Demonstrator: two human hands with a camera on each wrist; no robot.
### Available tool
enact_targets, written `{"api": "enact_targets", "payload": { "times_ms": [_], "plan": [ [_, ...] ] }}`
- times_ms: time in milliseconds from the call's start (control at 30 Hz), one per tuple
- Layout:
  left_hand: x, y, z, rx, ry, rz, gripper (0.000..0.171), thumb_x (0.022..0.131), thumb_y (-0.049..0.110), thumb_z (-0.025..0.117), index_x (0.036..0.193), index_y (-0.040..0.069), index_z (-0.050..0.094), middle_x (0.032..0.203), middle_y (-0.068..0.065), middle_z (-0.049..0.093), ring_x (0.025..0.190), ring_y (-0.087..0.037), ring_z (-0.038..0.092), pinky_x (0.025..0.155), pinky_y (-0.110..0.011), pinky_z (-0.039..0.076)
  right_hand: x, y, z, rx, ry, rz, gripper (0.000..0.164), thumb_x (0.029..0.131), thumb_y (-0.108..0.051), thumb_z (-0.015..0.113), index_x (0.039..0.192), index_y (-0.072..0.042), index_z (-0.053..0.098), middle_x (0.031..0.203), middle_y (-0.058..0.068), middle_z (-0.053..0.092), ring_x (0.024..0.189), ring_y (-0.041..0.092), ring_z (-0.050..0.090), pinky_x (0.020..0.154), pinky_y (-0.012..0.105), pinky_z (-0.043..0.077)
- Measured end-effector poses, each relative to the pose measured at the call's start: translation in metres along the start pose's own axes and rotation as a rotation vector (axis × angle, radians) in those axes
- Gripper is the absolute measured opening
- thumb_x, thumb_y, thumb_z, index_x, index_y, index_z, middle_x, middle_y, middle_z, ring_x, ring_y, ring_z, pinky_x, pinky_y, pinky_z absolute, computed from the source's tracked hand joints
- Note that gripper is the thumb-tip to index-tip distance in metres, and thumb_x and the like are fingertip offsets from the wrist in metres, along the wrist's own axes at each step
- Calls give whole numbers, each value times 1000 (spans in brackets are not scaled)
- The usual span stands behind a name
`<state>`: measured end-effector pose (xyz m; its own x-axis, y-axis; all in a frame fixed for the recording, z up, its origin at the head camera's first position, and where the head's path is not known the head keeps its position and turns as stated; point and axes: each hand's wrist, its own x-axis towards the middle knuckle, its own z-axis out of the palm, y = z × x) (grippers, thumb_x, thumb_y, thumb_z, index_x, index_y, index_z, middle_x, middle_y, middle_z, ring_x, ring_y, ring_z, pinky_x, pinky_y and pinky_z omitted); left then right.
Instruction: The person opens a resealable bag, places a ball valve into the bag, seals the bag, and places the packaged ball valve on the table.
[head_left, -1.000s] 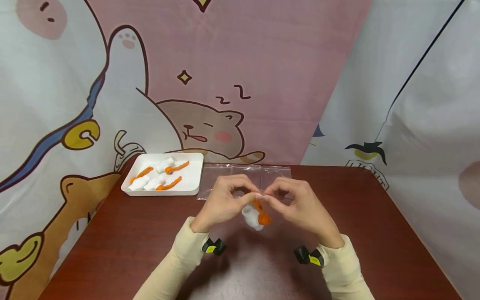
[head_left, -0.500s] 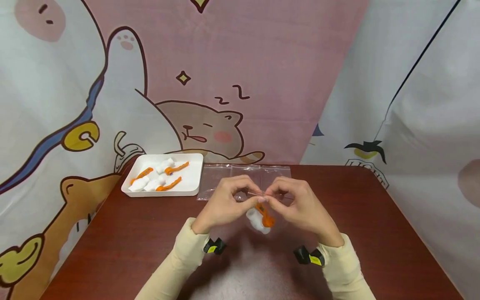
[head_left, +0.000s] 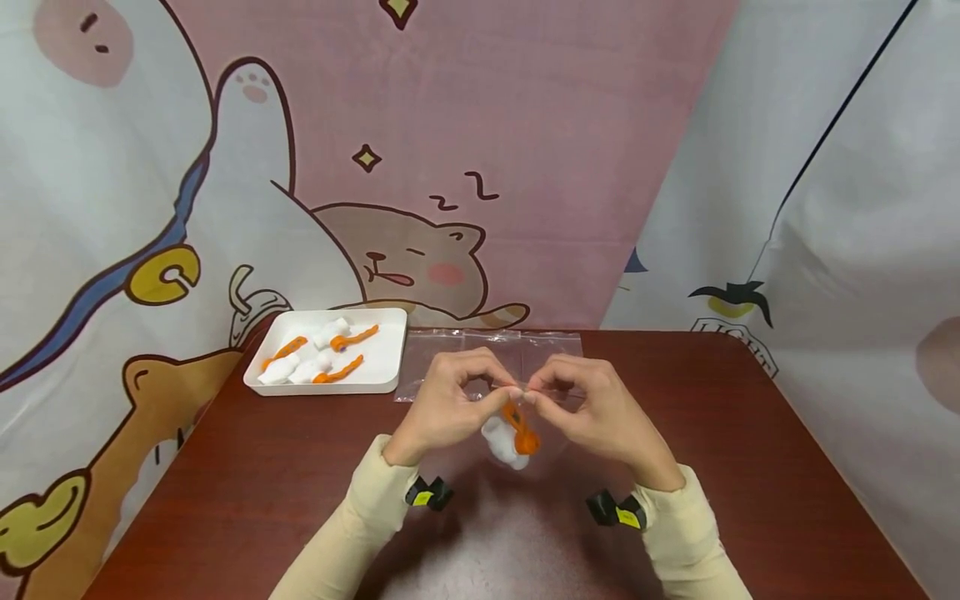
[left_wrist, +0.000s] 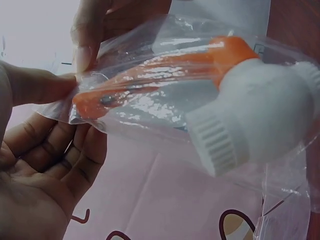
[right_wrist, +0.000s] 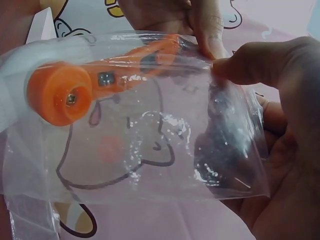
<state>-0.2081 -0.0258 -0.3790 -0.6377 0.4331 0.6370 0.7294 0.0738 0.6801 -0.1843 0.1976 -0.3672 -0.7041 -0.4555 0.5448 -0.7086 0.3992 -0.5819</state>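
Observation:
Between both hands hangs a clear plastic bag point(right_wrist: 150, 155) with a white plastic valve point(left_wrist: 272, 112) inside, its long orange lever point(right_wrist: 120, 75) pointing up toward the bag's mouth. My left hand point(head_left: 450, 408) pinches the bag's top edge between thumb and index finger. Close beside it, my right hand point(head_left: 603, 412) pinches the same edge, also with thumb and index finger. The thumbs almost meet in the head view. In the left wrist view, the valve shows a round body with ribbed ends. Whether the mouth is sealed is hard to tell.
A white tray point(head_left: 386, 358) at the back left holds several white valves with orange levers. Flat clear plastic bags point(head_left: 427, 367) lie to its right, behind the hands. The brown table point(head_left: 750, 467) ends at a printed cloth backdrop point(head_left: 562, 150).
The bag with the valve swung slightly right and down, then back left. Both hands keep their pinch on the bag's top edge, with small finger movements.

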Motion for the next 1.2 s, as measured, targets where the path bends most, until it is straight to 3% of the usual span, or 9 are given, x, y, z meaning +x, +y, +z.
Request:
{"api": "enact_targets", "payload": {
  "times_ms": [433, 733, 1200],
  "plan": [
    [2, 1, -6, 10, 22, 35, 6, 88, 8, 79, 86, 13, 79, 81, 0, 73, 73, -9, 66, 66, -28, 58, -1, -1, -6, -22, 15, 17, 14, 90, -10, 78, 90, -22, 72, 78, -13, 61, 68, 5, 56, 58, 23, 51],
    [0, -1, -9, -16, 34, -6, 8, 86, 3, 79, 86, 11, 78, 81, -3, 73, 73, -9, 65, 68, -30, 59, -2, 1, -7, -39, 14, 18, 14, 91, -11, 78, 88, -22, 71, 77, -13, 60, 68, 5, 54, 57, 22, 48],
    [1, 1, -12, 16, 54, 10, 9, 86, 4, 81, 85, 13, 79, 80, 0, 73, 72, -9, 64, 66, -27, 58, -2, 0, -10, -61, 19, 27, 16, 88, -7, 79, 90, -21, 72, 76, -12, 60, 65, 5, 53, 55, 23, 47]
  ]
}}
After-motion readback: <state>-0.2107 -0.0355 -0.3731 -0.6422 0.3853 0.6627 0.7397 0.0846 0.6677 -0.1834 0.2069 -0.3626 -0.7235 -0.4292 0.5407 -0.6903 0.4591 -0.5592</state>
